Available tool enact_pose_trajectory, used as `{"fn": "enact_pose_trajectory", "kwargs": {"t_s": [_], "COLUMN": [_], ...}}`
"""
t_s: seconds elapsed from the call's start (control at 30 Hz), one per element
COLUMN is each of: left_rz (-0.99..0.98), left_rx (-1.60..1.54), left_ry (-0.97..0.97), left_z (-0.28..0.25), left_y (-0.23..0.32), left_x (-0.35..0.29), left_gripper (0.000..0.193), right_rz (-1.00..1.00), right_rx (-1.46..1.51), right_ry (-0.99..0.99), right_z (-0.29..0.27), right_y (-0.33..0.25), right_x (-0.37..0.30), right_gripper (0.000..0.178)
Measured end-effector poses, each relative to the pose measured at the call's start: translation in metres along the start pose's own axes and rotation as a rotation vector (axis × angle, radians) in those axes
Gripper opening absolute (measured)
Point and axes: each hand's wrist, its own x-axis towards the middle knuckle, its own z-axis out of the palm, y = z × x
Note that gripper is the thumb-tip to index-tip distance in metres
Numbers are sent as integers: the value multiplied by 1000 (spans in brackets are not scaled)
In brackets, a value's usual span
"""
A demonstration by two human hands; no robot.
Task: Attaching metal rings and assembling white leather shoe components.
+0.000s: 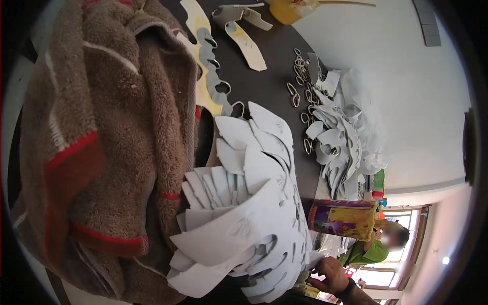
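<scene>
Neither of my hands shows in the head view, which lies turned on its side. A large stack of white, curved cut pieces (pixel 229 229) with scalloped edges and cut-out holes fills the middle, looking like leather or stiff sheet. A brown towel (pixel 117 127) with red trim lies bunched beside it on the left. Past the stack, at the lower right, another person's hand (pixel 329 273) with a dark wristband reaches in from the edge, fingers bent. What it touches, if anything, is hidden.
On the dark table (pixel 254 86) lie cream-and-grey strips (pixel 206 66), metal rings (pixel 303 86) and a heap of white pieces (pixel 338 142). A yellow-smeared purple tin (pixel 340 218) stands beyond the stack. At the top is a yellow container (pixel 290 10) with a stick. A person in green (pixel 371 254) is behind.
</scene>
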Motion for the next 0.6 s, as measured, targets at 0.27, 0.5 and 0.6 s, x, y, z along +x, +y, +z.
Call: {"fn": "enact_pose_trajectory", "kwargs": {"t_s": [0.27,0.5,0.6], "left_rz": [1,70,112], "left_rx": [-7,-32,-48], "left_ry": [87,101,102], "left_z": [37,89,111], "left_y": [-45,-65,-70], "left_x": [-67,-96,-101], "left_gripper": [44,43,43], "right_rz": [-7,23,61], "right_rx": [-43,-30,-11], "right_ry": [-18,-56,-80], "right_z": [-4,-6,-10], "right_y": [0,0,-3], "right_x": [6,6,9], "right_gripper": [35,38,39]}}
